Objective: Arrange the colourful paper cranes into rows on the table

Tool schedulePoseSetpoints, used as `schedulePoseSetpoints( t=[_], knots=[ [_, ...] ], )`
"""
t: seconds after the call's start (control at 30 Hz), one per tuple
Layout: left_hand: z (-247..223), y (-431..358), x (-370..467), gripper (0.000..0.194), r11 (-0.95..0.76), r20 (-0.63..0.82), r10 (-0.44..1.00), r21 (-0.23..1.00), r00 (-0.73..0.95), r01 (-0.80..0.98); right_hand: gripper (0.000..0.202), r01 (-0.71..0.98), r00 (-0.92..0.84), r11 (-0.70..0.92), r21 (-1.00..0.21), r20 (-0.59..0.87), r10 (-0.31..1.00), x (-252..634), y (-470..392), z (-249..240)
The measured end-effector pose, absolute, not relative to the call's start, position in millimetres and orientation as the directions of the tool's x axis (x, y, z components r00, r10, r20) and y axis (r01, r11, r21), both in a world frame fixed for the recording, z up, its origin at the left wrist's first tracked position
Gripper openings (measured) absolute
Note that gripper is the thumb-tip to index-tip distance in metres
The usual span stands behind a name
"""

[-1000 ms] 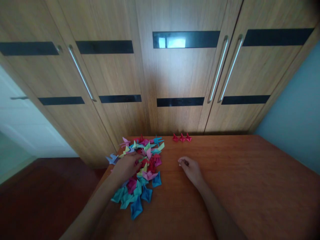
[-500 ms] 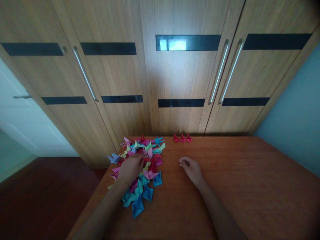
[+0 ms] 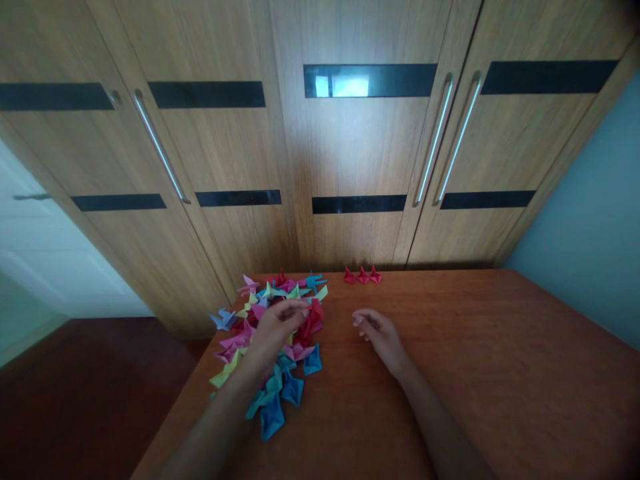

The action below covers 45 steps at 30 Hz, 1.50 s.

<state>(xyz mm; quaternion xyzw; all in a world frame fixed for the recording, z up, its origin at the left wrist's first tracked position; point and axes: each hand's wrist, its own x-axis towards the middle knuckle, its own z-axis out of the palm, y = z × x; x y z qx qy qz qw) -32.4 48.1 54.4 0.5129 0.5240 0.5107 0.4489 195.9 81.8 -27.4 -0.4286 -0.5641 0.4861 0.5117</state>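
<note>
A pile of folded paper cranes in pink, red, yellow, teal and blue lies on the left of the table, with a blue crane [image 3: 273, 419] at its near end. Over this pile, my left hand [image 3: 281, 327] pinches a red paper crane [image 3: 314, 320] between thumb and fingers at the pile's right side. My right hand [image 3: 381, 340] hovers to the right of the pile, fingers loosely curled and a little apart, with nothing visible in them. Three red paper cranes [image 3: 363, 275] stand in a row near the table's back edge.
The brown wooden table [image 3: 460, 347] reaches back to a wooden wardrobe [image 3: 360, 147] with long metal handles [image 3: 434, 140]. A white door [image 3: 60, 267] is at the far left, and a blue wall [image 3: 580, 193] rises on the right.
My left hand has moved right and lifted slightly, now with a red crane in its fingers. My right hand's fingers have loosened a little. The whole view has shifted slightly.
</note>
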Motion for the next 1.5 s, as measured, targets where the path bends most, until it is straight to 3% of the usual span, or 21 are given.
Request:
schedulePoseSetpoints(
  t=[0.1,0.23,0.47,0.57,0.67,0.8,0.97,1.23,1.5],
  knots=[
    [44.2,46.2,-3.6,0.027,0.034,-0.032,0.998,0.999,0.058,-0.039,0.03,-0.169,-0.194,0.113,-0.979,0.146,0.97,196.9,74.5,-18.6],
    [36.4,43.9,24.4,0.024,0.117,-0.109,0.985,0.992,0.134,-0.052,0.031,-0.303,-0.253,0.049,-0.952,0.13,0.959,199.5,67.4,-12.4],
    [31.3,44.9,41.2,0.023,0.116,-0.114,0.977,0.993,0.178,-0.003,0.022,-0.338,-0.263,0.012,-0.941,0.107,0.959,202.8,65.9,-10.9],
    [27.2,47.1,39.9,0.022,0.045,-0.055,0.984,0.997,0.167,0.06,0.024,-0.342,-0.249,-0.012,-0.94,0.079,0.965,204.3,68.1,-12.0],
    [26.8,46.0,37.8,0.02,-0.123,0.095,0.985,0.972,0.145,0.201,0.022,-0.43,-0.212,-0.044,-0.902,0.053,0.976,206.5,72.6,-14.7],
    [33.5,39.4,39.1,0.018,-0.335,0.244,0.932,0.86,0.267,0.384,0.017,-0.538,-0.173,-0.068,-0.84,0.031,0.984,210.6,79.3,-17.5],
    [42.5,41.2,44.7,0.018,-0.521,0.348,0.847,0.691,0.401,0.501,0.019,-0.519,-0.134,-0.06,-0.853,0.012,0.991,213.9,83.2,-19.2],
    [50.0,63.8,52.1,0.017,-0.59,0.349,0.798,0.623,0.492,0.514,0.016,-0.536,-0.083,-0.036,-0.843,0.011,0.996,217.4,86.8,-20.8],
    [60.7,100.9,66.7,0.016,-0.607,0.382,0.795,0.497,0.472,0.62,0.028,-0.382,0.178,0.037,-0.923,-0.034,0.983,217.5,100.3,-34.9]
  ],
)
